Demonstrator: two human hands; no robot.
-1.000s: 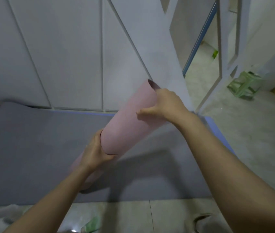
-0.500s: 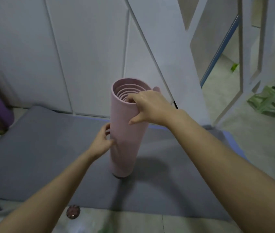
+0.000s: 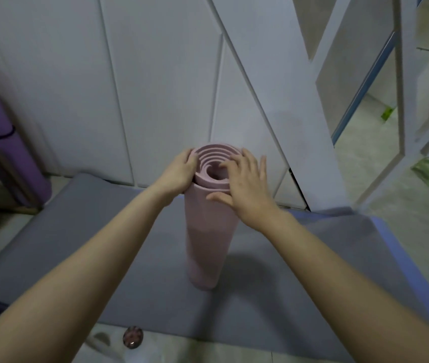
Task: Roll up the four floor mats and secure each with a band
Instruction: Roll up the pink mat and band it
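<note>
Grey mat (image 3: 77, 244) bears pink roll (image 3: 205, 244), hands (image 3: 245, 187) half-covering rim.

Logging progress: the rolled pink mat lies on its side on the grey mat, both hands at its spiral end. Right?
No: the head view shows the rolled pink mat standing upright on the grey mat, left hand and right hand at its spiral end.

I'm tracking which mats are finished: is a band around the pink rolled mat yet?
No: the pink rolled mat stands on end with no band on its visible side.
</note>
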